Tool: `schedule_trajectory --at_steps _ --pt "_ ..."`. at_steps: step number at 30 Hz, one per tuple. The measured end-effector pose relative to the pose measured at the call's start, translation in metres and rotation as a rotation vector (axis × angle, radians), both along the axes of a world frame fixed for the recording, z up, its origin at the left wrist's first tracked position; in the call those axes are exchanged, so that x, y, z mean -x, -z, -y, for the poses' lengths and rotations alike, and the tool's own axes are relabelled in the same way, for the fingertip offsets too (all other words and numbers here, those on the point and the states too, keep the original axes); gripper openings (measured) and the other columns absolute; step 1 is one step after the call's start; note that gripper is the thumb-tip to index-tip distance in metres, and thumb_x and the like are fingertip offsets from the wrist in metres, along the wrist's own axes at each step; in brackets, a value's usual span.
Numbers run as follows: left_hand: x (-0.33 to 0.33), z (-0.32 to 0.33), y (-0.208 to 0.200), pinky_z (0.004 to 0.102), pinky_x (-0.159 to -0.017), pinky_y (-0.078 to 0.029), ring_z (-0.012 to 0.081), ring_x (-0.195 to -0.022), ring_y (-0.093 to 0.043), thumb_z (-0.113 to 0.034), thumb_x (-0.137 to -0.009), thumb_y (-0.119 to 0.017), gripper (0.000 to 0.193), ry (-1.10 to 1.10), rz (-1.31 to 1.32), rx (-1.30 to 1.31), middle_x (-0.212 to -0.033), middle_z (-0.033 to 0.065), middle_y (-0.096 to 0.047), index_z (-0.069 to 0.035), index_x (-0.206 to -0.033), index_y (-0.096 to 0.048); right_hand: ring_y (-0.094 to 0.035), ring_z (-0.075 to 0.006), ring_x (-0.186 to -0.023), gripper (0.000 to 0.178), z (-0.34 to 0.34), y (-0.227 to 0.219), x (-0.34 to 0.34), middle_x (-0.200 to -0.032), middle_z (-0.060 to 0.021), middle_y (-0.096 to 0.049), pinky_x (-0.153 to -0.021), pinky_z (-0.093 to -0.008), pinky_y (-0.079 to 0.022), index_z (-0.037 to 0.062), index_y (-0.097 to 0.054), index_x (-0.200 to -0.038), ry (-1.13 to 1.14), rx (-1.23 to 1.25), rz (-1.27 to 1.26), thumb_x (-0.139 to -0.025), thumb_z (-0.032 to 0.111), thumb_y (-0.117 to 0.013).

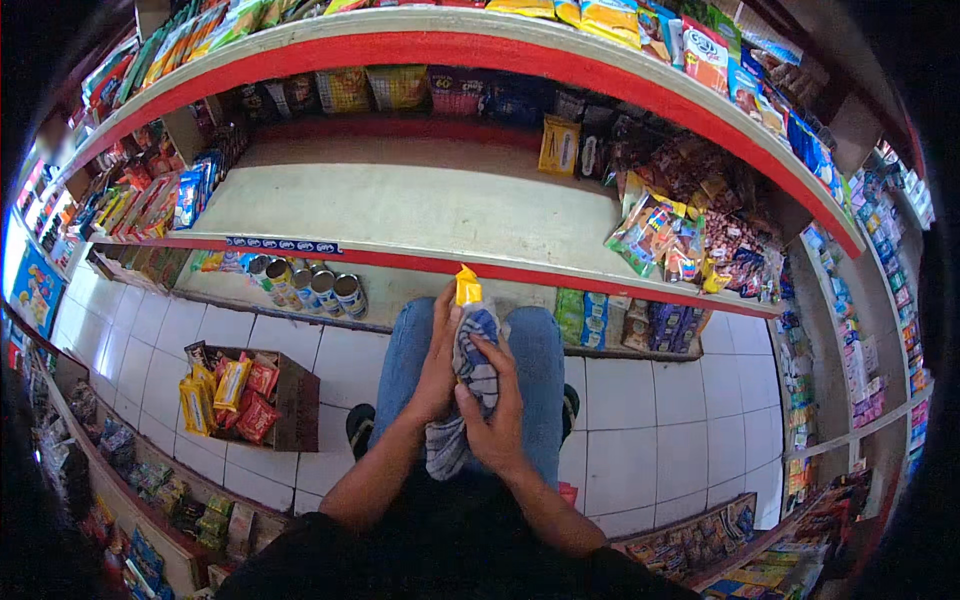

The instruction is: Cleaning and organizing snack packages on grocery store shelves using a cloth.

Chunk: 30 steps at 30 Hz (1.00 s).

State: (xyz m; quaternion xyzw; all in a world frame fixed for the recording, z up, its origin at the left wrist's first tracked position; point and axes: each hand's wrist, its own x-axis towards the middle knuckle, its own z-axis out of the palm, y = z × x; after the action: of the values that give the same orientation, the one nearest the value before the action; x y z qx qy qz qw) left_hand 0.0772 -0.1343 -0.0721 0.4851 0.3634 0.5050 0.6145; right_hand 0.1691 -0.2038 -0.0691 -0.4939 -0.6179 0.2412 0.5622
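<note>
Packet, yellow, sticks up from a striped cloth that both hands, left and right, clasp shut around it above the knees, near the shelf's front edge; loosening could drop it.

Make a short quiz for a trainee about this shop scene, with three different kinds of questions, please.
1. True or false: the left hand and the right hand both grip the cloth.
2. What colour is the packet sticking out above the cloth?
A. yellow
B. green
C. white
3. Fill in: the cardboard box of snack packs stands on the tiled ____, at the person's left.

Key
1. True. Both hands wrap the striped cloth, held over the knees.
2. A. The packet is yellow.
3. Floor. The cans stand on the low shelf beyond the box.
</note>
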Motion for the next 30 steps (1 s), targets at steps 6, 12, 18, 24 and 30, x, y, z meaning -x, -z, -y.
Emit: schedule_trajectory --at_steps 6,12,18,24,30 --pt "-0.002 0.021 0.007 0.0361 -0.118 -0.011 0.0265 -0.146 -0.010 -0.043 -0.103 -0.032 0.066 0.249 0.020 0.029 -0.157 0.0150 -0.014 -0.008 -0.154 -0.008 -0.041 -0.0328 -0.131 0.049 -0.026 -0.010 -0.019 -0.140 -0.0177 -0.045 -0.113 -0.0444 -0.027 0.0023 -0.042 -0.137 0.048 -0.074 -0.192 -0.090 0.008 -0.055" --pt "-0.004 -0.003 0.006 0.0371 -0.110 -0.033 0.0245 -0.132 -0.042 -0.048 -0.103 -0.029 0.065 0.164 0.210 0.196 -0.144 0.0149 -0.040 -0.005 -0.151 -0.018 -0.036 -0.0368 -0.136 0.048 -0.022 0.002 -0.011 -0.139 -0.0214 -0.045 -0.113 -0.0476 -0.025 0.0031 -0.043 -0.136 0.032 -0.046 -0.042 -0.091 0.013 -0.057" --pt "0.001 0.009 0.012 0.0310 -0.095 -0.047 0.0184 -0.113 -0.056 -0.049 -0.103 -0.031 0.058 0.164 0.157 0.362 -0.126 0.0116 -0.055 -0.008 -0.143 -0.037 -0.033 -0.0394 -0.139 0.047 -0.023 0.005 -0.015 -0.140 -0.0194 -0.046 -0.114 -0.0491 -0.023 0.0050 -0.047 -0.135 0.007 -0.074 0.016 -0.091 0.017 -0.058" --pt "0.000 0.025 -0.002 0.0292 -0.089 -0.049 0.0174 -0.103 -0.058 -0.048 -0.102 -0.035 0.058 0.309 0.087 0.501 -0.115 0.0084 -0.057 -0.008 -0.143 -0.037 -0.042 -0.0342 -0.132 0.045 -0.039 -0.013 -0.038 -0.134 -0.0214 -0.051 -0.112 -0.0440 -0.028 0.0031 -0.046 -0.135 0.043 0.201 -0.367 -0.092 0.012 -0.053" --pt "-0.001 0.012 -0.009 0.0332 -0.099 -0.046 0.0220 -0.113 -0.059 -0.061 -0.100 -0.019 0.075 0.144 0.029 0.335 -0.126 0.0150 -0.057 -0.003 -0.142 -0.038 -0.035 -0.0395 -0.136 0.048 -0.020 0.017 -0.011 -0.142 -0.0245 -0.040 -0.113 -0.0478 -0.026 0.0042 -0.044 -0.137 0.048 -0.080 0.057 -0.092 0.017 -0.055"
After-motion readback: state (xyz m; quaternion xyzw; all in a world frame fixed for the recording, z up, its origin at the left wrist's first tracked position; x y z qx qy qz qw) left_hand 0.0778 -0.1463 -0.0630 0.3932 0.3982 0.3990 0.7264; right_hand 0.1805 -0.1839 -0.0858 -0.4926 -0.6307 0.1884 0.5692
